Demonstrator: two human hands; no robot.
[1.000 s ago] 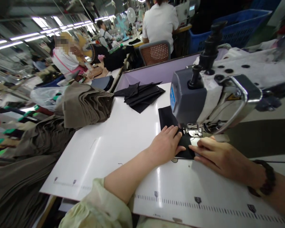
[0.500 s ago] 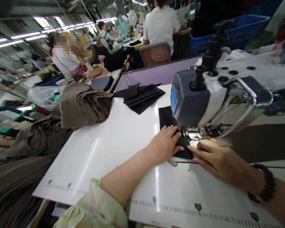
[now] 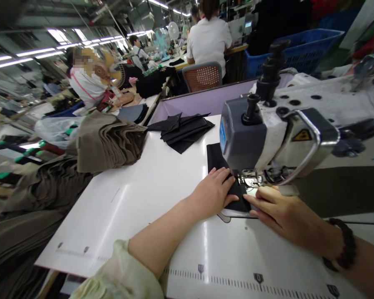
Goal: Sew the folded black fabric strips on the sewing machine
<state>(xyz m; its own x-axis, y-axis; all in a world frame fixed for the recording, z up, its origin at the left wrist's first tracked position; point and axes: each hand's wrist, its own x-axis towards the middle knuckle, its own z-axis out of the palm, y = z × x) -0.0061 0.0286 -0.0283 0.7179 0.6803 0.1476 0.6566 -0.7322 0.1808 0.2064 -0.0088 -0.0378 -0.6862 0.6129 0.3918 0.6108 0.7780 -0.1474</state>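
Note:
My left hand [image 3: 214, 191] lies flat with fingers stretched out on a black fabric piece [image 3: 215, 157] that runs under the head of the grey sewing machine [image 3: 268, 133]. My right hand [image 3: 283, 214], a dark bead bracelet on its wrist, rests fingers extended at the fabric's near right edge, just in front of the presser foot [image 3: 247, 180]. Both hands press the cloth against the white table [image 3: 149, 195]. The needle area is partly hidden by the machine head.
A loose pile of black fabric pieces [image 3: 182, 128] lies at the table's back. Stacked brown cloth [image 3: 107, 141] sits at the left edge. A ruler strip [image 3: 255, 280] runs along the near edge. A person in white [image 3: 209, 37] sits ahead; blue crate [image 3: 299, 45] behind.
The black piece has fed a little further back under the machine, and less of it shows in front of the foot. Both hands stay flat on it.

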